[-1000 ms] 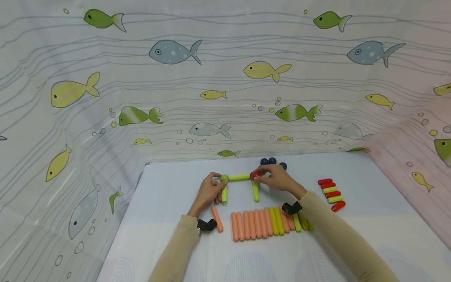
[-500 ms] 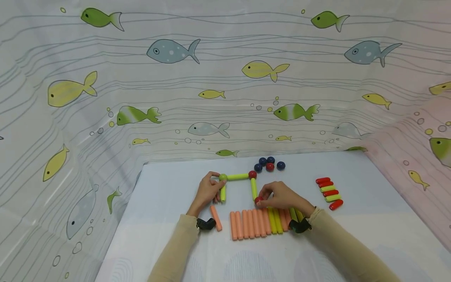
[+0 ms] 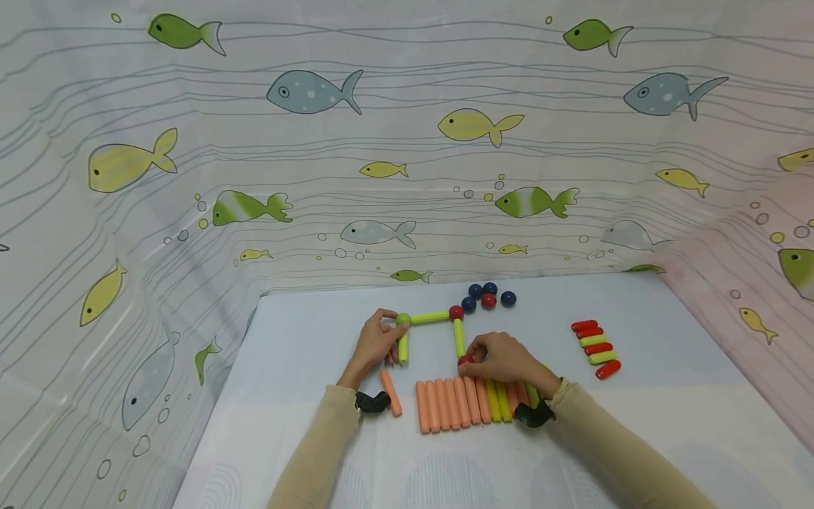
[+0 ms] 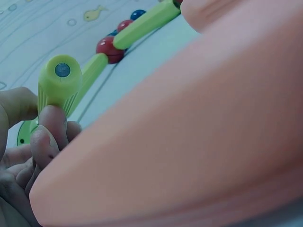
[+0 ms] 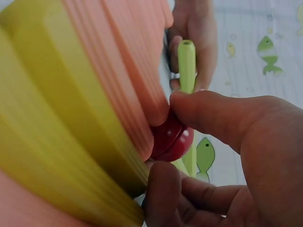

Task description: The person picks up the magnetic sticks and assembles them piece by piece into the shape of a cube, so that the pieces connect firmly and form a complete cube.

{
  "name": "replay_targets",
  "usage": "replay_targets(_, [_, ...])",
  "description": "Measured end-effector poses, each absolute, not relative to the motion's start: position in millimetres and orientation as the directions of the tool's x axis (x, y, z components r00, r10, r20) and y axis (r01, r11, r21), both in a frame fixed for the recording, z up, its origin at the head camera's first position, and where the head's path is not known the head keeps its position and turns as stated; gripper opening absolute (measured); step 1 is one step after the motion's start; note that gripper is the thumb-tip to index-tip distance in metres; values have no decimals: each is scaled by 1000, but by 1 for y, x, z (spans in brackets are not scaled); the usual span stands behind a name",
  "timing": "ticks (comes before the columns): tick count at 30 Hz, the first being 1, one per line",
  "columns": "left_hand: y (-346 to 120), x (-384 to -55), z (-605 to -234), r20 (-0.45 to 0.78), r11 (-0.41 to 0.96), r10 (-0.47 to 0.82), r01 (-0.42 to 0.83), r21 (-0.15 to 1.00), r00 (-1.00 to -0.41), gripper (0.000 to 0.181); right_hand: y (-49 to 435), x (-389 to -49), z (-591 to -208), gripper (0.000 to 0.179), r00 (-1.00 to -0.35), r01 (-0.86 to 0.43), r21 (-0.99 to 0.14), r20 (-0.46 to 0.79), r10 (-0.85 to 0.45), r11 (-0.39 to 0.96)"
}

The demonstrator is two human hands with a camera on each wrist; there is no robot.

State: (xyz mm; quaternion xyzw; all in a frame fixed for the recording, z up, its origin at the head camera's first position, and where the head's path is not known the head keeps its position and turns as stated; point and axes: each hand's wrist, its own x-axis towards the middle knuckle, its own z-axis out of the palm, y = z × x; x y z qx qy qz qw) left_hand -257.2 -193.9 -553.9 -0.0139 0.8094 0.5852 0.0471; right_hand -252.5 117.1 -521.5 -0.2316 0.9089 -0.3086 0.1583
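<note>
Since a second ago, the person's right hand [image 3: 505,355] has come from the far corner down to the near end of the right green rod [image 3: 459,339], where a near red ball [image 3: 466,360] now sits. Its thumb and fingers are closed to a pinch on that ball. Across from it, the left hand [image 3: 376,343] keeps its thumb and fingers curled about the green ball [image 3: 403,320], with the left green rod [image 3: 403,350] running toward the person. Between them, the cross rod [image 3: 430,318] links the green ball to the corner red ball [image 3: 456,312], so the frame lies on the counter [image 3: 286,339] with its near side open. Just beyond the corner are four blue balls [image 3: 475,290] and a loose red ball [image 3: 488,301]. Nearer the person, orange rods [image 3: 439,406] and yellow rods [image 3: 499,401] lie side by side; a lone orange rod [image 3: 391,393] rests near the left wrist. Short red and green rods [image 3: 596,349] lie off to the right.
</note>
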Motion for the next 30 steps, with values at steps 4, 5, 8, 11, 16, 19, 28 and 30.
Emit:
replay_targets(4, [-194,-257,-555,-90,313,36,-74,947,-995,45,114,-255,-523,46,-854,-281,-630,-180,-488,724])
replay_targets(5, [-195,-257,-555,-89,314,39,-72,947,-995,46,112,-255,-523,46,-860,-268,-627,-187,-475,732])
replay_targets(8, [-195,-257,-556,-86,313,39,-69,947,-996,46,106,-254,-523,46,-879,-241,-603,-195,-434,760])
replay_targets(11, [-195,-257,-556,-85,313,38,-69,947,-996,45,98,-252,-522,45,-899,-224,-562,-196,-391,797])
replay_targets(16, [-194,-257,-554,-81,314,39,-65,947,-996,45,87,-254,-521,36,-923,-205,-494,-189,-335,845])
replay_targets(19, [-194,-257,-553,-87,314,35,-71,947,-996,44,84,-256,-522,32,-925,-208,-458,-196,-326,864])
replay_targets(28, [-193,-256,-552,-93,310,32,-79,947,-995,44,76,-263,-527,26,-903,-262,-359,-238,-359,896])
replay_targets(30, [-193,-256,-552,-92,312,30,-78,947,-995,44,77,-264,-528,26,-897,-260,-360,-254,-363,896])
